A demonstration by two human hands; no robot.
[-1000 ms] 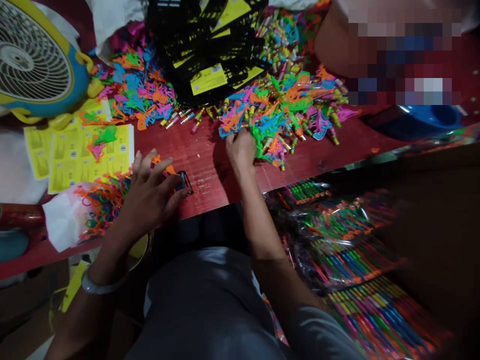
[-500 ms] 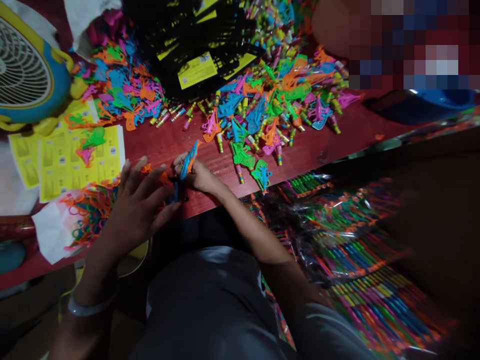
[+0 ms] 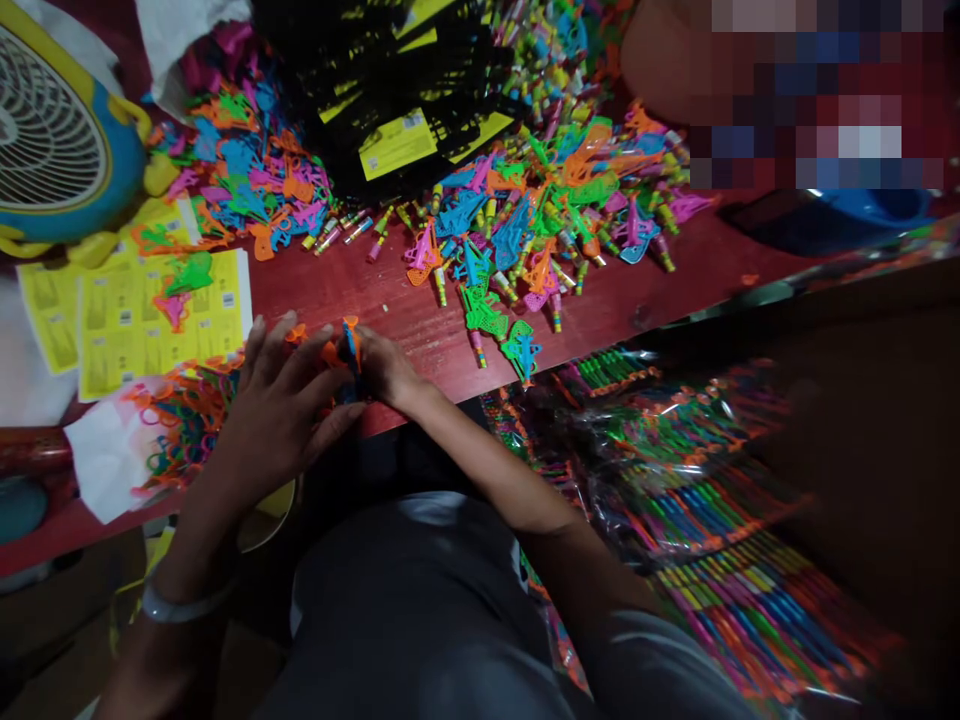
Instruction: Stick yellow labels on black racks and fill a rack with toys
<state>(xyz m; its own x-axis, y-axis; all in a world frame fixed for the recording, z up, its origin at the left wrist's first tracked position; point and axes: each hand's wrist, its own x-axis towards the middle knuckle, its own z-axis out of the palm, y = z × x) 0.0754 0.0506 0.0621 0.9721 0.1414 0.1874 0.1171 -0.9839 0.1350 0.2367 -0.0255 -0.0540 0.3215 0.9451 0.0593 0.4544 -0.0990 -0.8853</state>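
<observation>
My left hand point(image 3: 274, 415) curves over the table edge, fingers bent around orange plastic pieces point(image 3: 328, 352) that show between them. Dark blue plastic also shows by its thumb; the rest of what it grips is hidden. Touching close on its right, my right hand point(image 3: 386, 370) is closed on a small blue-and-orange plastic toy piece point(image 3: 350, 338), held upright near the left fingertips. Beside the left wrist lies a pile of orange, green and pink ringed pieces point(image 3: 184, 425), partly on white paper.
Heaped toy pieces point(image 3: 517, 225) and small banded tubes spread across the red table point(image 3: 315, 290). Yellow label sheets point(image 3: 161, 330) and a fan point(image 3: 56, 140) stand left. Black strips point(image 3: 300, 60) lie behind. Bagged colourful sticks point(image 3: 750, 600) are stacked below right. Another person is at upper right.
My right hand has moved slightly down and left, bringing the blue-and-orange piece against the left fingers. The left hand has stayed almost still.
</observation>
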